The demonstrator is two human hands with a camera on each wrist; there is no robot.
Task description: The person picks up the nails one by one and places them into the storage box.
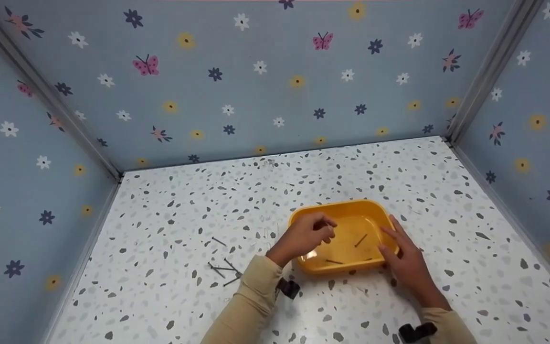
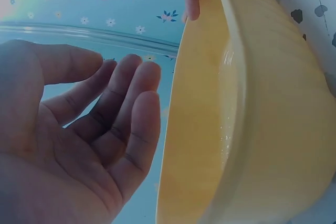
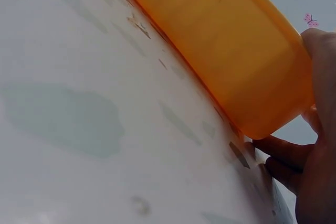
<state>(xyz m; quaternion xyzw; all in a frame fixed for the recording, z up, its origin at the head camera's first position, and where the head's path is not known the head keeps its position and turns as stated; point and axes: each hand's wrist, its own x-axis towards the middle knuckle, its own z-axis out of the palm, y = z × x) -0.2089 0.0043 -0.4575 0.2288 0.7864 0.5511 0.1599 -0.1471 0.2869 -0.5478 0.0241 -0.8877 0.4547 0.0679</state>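
Note:
A yellow plastic tub (image 1: 337, 271) stands on the speckled tabletop. Its right end is held by my right hand (image 1: 406, 263), the thumb at the rim and the other fingers along the outer wall; the right wrist view shows fingertips low by the tub's base. Over the tub's left part hovers my left hand (image 1: 306, 236), fingers loosely curled and holding nothing, as the left wrist view (image 2: 89, 129) confirms. Inside the tub lie a few thin dark nails, one nail (image 1: 361, 240) near the middle and another nail (image 1: 334, 262) by the near wall.
Several more nails (image 1: 225, 268) lie loosely grouped on the table left of my left forearm, with a single nail (image 1: 218, 241) just behind them. Flower-patterned panels (image 1: 256, 95) enclose the table (image 1: 174, 210) at the back and both sides.

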